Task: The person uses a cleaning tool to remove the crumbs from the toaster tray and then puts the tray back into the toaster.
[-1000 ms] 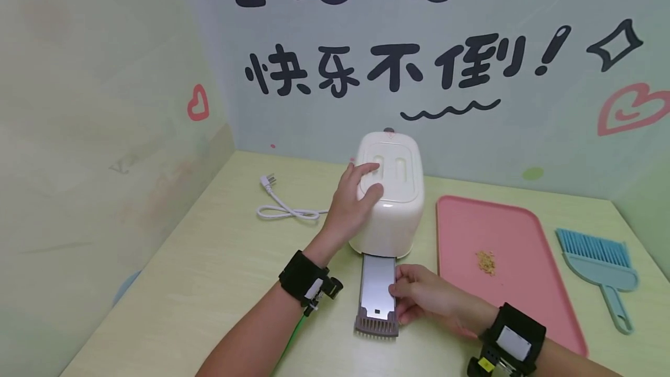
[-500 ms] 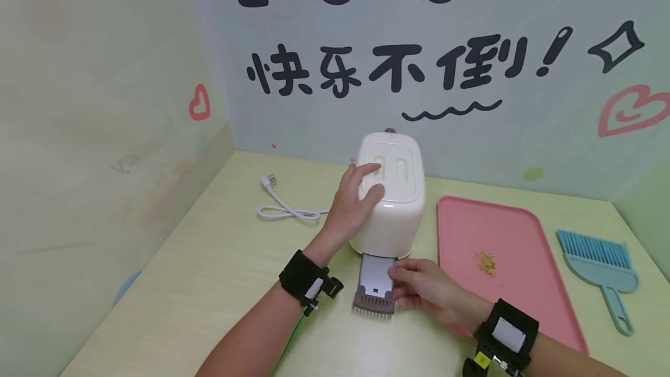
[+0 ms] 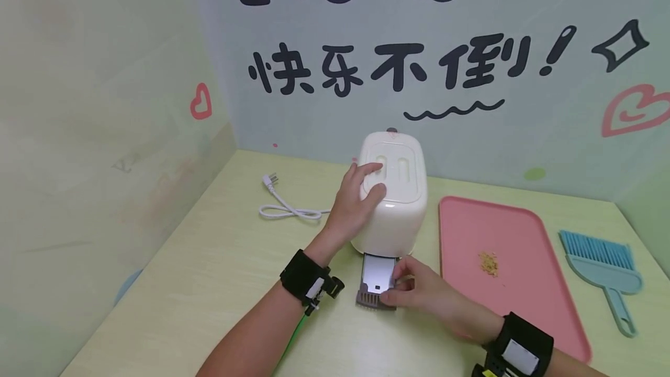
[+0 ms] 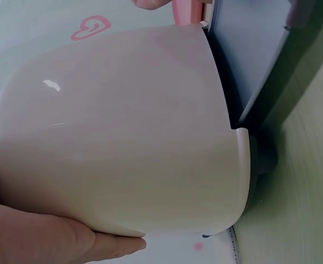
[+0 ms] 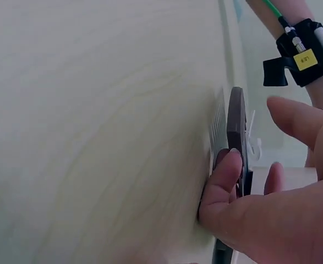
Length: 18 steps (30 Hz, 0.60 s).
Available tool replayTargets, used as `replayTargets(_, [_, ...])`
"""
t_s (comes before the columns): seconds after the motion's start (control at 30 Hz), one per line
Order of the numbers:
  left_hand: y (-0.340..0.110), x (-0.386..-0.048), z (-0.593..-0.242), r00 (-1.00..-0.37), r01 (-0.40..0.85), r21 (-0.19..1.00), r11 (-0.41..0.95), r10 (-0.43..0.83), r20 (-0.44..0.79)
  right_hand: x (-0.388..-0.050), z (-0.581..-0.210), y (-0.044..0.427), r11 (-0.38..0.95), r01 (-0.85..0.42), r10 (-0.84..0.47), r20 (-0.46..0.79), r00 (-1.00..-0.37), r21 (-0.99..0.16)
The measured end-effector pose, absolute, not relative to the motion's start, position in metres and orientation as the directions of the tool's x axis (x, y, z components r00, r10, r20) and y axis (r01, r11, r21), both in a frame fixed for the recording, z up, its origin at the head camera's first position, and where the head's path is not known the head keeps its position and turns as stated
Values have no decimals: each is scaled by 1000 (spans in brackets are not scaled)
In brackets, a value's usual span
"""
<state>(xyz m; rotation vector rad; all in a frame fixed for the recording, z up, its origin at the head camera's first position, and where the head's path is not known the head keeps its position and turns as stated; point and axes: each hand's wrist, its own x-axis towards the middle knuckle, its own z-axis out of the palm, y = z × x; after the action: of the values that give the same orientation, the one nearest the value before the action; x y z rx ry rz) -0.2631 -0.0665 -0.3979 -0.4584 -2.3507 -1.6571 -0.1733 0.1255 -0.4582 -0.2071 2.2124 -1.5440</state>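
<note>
A white toaster (image 3: 392, 214) stands on the table near the wall. My left hand (image 3: 352, 205) rests against its top and left side. In the left wrist view, straight fingers (image 4: 114, 246) lie along that side. From the toaster's front base sticks a metal crumb tray (image 3: 378, 272) with a brown ribbed end (image 3: 370, 299). My right hand (image 3: 419, 287) is at the tray's right edge. In the right wrist view, its lower fingers (image 5: 224, 176) curl under the tray, while the thumb (image 5: 296, 118) stands over it, apart.
A pink tray (image 3: 515, 237) bearing a small heap of crumbs (image 3: 489, 263) lies right of the toaster. Farther right is a blue brush (image 3: 602, 263). The white power cord (image 3: 290, 212) lies looped at the left. A wall (image 3: 314, 115) closes off the back.
The crumb tray has slid farther into the toaster, so less of it sticks out. My right hand went with it, and its thumb moved to the front end. The left hand stayed put.
</note>
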Motion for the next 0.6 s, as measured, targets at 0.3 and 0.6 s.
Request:
replayTargets(0.3, [-67, -265, -399, -918, 397, 868, 298, 121, 378, -168, -462, 126, 466, -157, -464, -89, -881, -871])
replayTargets(0.6, [-67, -265, -400, -923, 385, 868, 314, 125, 364, -175, -459, 124, 502, -85, -339, -104, -935, -861])
